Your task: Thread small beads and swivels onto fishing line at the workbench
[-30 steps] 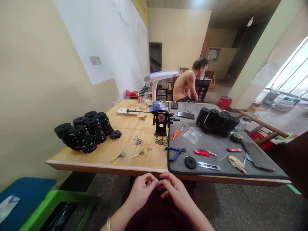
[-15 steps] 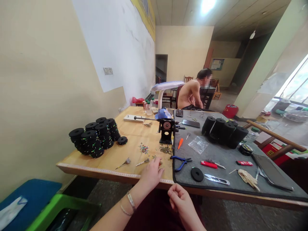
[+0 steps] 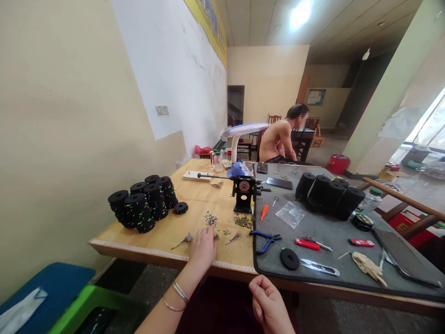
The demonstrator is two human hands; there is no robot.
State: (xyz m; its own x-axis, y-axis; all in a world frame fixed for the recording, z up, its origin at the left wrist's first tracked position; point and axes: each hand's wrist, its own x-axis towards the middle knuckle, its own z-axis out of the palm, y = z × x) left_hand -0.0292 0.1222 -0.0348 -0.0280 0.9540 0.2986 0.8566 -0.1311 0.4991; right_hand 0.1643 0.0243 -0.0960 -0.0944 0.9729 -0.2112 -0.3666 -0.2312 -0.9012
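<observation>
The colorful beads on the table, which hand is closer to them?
Left. The left hand has its fingertips at the near side of the colorful beads; the right hand is farther away, curled by the front edge of the table.

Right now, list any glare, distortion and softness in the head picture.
Head view: ceiling light burned out white, window at right overexposed; head view: pillar leaning, probably wide-angle distortion; head view: small colored pieces by the left hand lacking fine detail.

smooth wooden tabletop (image 3: 198,199), matt spools (image 3: 135,211), shiny metal snips (image 3: 314,265)
</observation>
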